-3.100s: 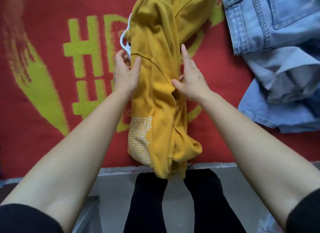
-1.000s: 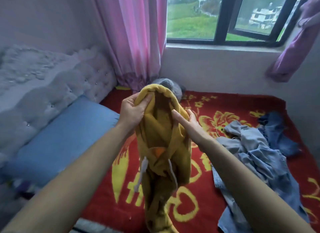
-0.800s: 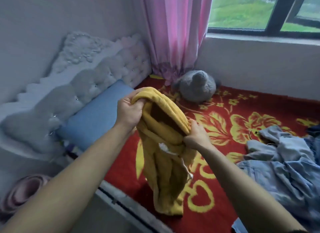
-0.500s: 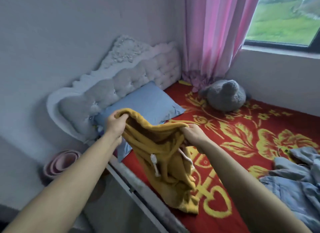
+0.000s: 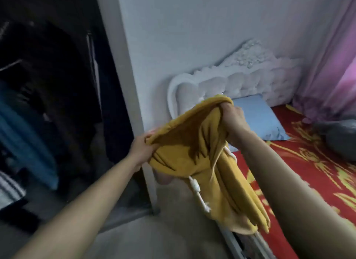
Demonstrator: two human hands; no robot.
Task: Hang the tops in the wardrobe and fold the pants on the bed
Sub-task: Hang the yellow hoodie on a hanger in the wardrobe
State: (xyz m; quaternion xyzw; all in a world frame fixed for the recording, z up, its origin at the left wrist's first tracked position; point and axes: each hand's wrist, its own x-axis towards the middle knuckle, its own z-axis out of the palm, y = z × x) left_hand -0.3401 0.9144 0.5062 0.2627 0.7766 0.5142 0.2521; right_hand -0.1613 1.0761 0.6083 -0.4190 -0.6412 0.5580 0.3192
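hoodie (image 5: pixel 194 154), yellow, hangs in the air between bed (image 5: pixel 308 174) and open wardrobe (image 5: pixel 48 104), white drawstring dangling. left hand (image 5: pixel 141 150) and right hand (image 5: pixel 234 122) each grip its hood edge. beyond lie a blue pillow (image 5: pixel 258 120), white headboard (image 5: pixel 231 81), pink curtain (image 5: pixel 331 70).

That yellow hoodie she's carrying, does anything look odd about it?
The yellow hoodie is bunched, stretched between the left hand and right hand; its white drawstring dangles. No hanger is visible.
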